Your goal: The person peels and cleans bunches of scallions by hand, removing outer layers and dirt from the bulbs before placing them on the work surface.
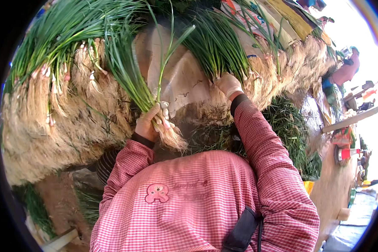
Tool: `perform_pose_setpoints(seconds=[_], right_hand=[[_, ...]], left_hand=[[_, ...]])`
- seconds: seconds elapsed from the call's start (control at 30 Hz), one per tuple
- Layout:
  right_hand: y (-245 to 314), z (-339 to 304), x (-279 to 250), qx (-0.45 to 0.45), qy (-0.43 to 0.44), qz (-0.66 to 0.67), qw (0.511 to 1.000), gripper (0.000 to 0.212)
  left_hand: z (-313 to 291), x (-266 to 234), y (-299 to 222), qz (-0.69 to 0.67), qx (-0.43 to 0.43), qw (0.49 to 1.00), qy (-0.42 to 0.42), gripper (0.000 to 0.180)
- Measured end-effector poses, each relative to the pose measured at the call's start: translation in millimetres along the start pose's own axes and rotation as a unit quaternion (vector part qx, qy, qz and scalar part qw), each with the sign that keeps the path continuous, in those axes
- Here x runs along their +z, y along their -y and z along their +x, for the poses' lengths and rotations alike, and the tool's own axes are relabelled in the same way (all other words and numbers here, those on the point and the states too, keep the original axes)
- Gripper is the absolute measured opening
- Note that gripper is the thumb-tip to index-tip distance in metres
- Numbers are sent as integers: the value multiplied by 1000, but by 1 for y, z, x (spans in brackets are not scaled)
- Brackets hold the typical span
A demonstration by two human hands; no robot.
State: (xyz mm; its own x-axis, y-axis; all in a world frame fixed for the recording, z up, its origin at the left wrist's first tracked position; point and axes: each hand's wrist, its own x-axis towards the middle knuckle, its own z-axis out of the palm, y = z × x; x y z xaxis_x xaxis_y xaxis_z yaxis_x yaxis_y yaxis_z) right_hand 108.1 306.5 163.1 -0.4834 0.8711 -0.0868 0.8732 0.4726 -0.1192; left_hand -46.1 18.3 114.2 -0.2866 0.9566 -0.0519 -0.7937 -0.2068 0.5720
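Note:
In my left hand (147, 125) is a bunch of spring onions (142, 91), gripped just above the white bulbs. Its green leaves point up and away to the left, and its pale roots hang down toward my lap. One stalk with spread leaves sticks up apart from the rest. My right hand (229, 85), in a thin pale glove, reaches forward to a second bunch of spring onions (216, 46) lying on the work surface. Its fingers close on the lower stalks near the bulbs, though the fingertips are partly hidden.
A large heap of spring onions (77, 31) lies at the far left, bulbs toward me. Thick dry root trimmings (71, 138) drape over the near edge. A pale sheet (185, 77) shows between the bunches. Green leaf scraps (287, 126) are piled at the right, beyond them a red-and-white object (347, 153).

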Motion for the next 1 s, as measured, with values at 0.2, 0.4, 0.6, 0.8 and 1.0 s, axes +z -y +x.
perform_pose_setpoints(seconds=[0.2,0.4,0.6,0.8,1.0], right_hand=[[16,-33,4,-147,-89,263,949,50],[21,-70,30,-164,-56,168,970,44],[60,-151,47,-395,-69,-260,878,44],[42,-129,68,-541,274,-53,793,22],[43,-101,62,-2,469,757,455,31]], left_hand=[[-14,12,0,-218,-44,969,108,46],[-20,6,-15,76,-36,996,20,27],[2,-9,13,156,-122,975,-98,28],[8,-11,32,231,-127,957,-124,33],[1,-9,27,176,-169,969,-31,34]])
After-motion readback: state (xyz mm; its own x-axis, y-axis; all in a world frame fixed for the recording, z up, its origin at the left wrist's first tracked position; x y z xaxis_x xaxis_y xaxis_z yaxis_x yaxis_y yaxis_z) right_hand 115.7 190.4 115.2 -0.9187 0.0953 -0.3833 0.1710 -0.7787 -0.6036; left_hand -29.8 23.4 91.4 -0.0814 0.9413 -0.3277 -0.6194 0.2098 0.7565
